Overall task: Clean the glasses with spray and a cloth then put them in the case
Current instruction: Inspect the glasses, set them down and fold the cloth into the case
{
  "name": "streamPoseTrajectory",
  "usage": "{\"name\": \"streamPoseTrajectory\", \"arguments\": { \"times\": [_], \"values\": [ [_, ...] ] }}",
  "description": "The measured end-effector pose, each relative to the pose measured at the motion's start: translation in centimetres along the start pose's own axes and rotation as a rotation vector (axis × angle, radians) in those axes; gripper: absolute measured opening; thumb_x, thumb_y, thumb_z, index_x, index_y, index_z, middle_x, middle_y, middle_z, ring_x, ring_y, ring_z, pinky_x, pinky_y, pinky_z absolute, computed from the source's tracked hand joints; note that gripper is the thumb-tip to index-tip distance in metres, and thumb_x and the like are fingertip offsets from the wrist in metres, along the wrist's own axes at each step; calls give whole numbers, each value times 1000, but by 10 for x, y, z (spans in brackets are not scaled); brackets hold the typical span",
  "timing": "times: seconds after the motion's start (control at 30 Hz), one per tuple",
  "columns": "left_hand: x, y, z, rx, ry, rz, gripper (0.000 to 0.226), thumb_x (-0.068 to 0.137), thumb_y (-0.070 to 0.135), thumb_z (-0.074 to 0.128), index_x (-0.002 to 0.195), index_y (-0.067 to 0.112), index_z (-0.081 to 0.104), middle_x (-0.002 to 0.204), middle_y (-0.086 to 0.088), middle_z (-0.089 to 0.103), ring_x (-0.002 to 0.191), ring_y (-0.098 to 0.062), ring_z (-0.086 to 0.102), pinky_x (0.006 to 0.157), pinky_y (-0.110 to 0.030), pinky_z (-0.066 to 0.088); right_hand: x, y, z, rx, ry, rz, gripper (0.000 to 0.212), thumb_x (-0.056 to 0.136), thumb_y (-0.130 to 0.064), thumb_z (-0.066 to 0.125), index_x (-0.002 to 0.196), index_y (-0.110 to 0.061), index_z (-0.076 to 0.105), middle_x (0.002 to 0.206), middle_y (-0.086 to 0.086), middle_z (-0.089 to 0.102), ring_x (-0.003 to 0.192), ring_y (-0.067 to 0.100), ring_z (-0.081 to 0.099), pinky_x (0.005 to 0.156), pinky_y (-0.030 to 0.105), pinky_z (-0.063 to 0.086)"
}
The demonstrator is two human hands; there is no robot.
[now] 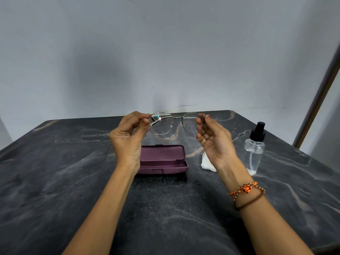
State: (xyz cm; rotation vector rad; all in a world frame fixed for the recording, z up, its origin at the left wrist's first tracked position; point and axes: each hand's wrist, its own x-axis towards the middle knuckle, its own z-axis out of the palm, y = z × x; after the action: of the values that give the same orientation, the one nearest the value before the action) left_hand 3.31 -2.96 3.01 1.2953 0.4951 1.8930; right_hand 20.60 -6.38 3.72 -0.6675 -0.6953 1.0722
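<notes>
Backing the dark marble table (55, 181): seemingly grey wall (165, 43).

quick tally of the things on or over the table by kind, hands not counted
glasses: 1, held over the table by the left hand and the right hand
case: 1, purple, open
cloth: 1, white
spray bottle: 1, clear with a black top
total: 4
</notes>
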Motion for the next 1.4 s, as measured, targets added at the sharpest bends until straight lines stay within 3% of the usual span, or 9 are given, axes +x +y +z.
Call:
{"name": "streamPoseTrajectory", "arguments": {
  "times": [0.17,0.33,0.6,0.8,0.97,1.13,1.27,1.4],
  "values": [
    [1,0,-2,32,9,22,13,57,37,74,70,34,73,78,16,68,87,-11,57,78,-26,55,0,0,1,-15,-17,2,12,86,-13,55,82,-12,66,64,-4,71,56,1,62,54,13,47],
    [1,3,0,-5,68,21,10,55,31,72,64,35,72,73,16,69,77,1,60,67,-12,49,0,1,0,-58,-44,12,13,87,-16,54,83,-17,66,65,-8,71,59,0,62,55,14,46],
    [4,2,-1,-92,108,-23,13,53,24,73,65,28,74,70,14,72,72,-1,65,69,-13,51,1,1,1,-33,-75,20,15,87,-12,52,84,-16,66,67,-7,72,57,-1,61,55,13,46],
    [4,-1,0,-72,169,-31,32,72,-4,65,65,26,74,68,15,72,75,0,65,70,-12,50,0,2,2,-35,-66,-9,15,86,-10,53,84,-17,66,68,-7,72,59,-1,62,54,12,45],
    [3,-2,2,-77,176,-41,31,72,-3,65,66,26,74,70,14,72,77,-2,66,74,-15,52,0,1,2,-75,-44,-37,15,86,-12,55,85,-21,66,69,-10,72,62,-2,61,56,13,42],
    [2,0,3,-108,177,-73,16,65,8,68,68,22,74,71,11,73,78,-6,67,79,-20,54,0,2,1,-146,-24,-60,15,86,-13,56,82,-23,67,71,-13,72,70,-3,61,61,15,39],
    [2,-1,2,-118,164,-72,23,73,1,64,69,21,74,71,9,73,73,-8,68,74,-20,54,0,4,1,-175,-13,-86,15,85,-14,57,80,-25,67,71,-15,72,74,-4,61,64,17,37],
    [1,1,3,-147,156,-91,14,72,4,65,75,15,72,72,7,73,72,-11,68,76,-23,55,1,5,1,-194,-8,-103,15,84,-14,58,80,-26,67,72,-16,72,79,-5,61,67,19,36]
  ]
}}
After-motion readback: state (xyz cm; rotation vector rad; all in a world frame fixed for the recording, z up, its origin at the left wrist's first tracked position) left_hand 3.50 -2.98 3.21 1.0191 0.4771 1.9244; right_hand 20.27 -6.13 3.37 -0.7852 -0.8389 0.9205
